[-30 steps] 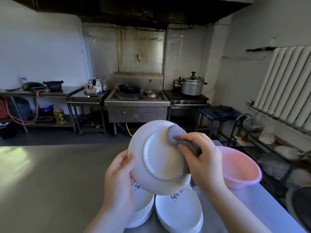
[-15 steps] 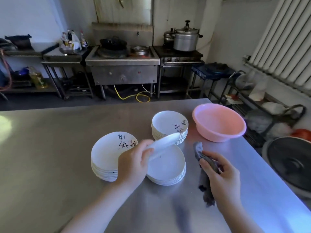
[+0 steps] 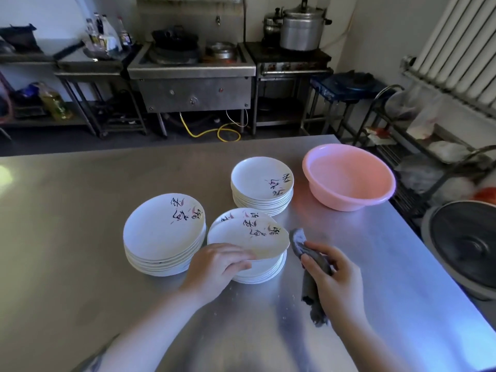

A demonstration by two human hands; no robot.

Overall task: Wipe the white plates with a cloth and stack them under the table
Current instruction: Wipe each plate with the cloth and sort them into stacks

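1. Left hand (image 3: pixel 220 267) grips the near rim of one white plate (image 3: pixel 248 238), face up, tilted just above the middle stack (image 3: pixel 261 272). Right hand (image 3: pixel 335 275) holds the grey cloth (image 3: pixel 311 264), bunched, beside that stack.
2. Progress: early, by the look of it. All three stacks sit on the table (image 3: pixel 80 264), left stack (image 3: pixel 163 237) and far stack (image 3: pixel 262 186) included; nothing visible below.
3. Room: pink basin (image 3: pixel 349 177) crowds the far right; table's right edge near the cloth hand; left side open.

You're in a commercial kitchen: steel counter (image 3: pixel 80 197), wok burner station (image 3: pixel 192 73), big pressure cooker (image 3: pixel 302 28) on a gas range, condiment bottles (image 3: pixel 104 36), stacked plates (image 3: pixel 261 183).
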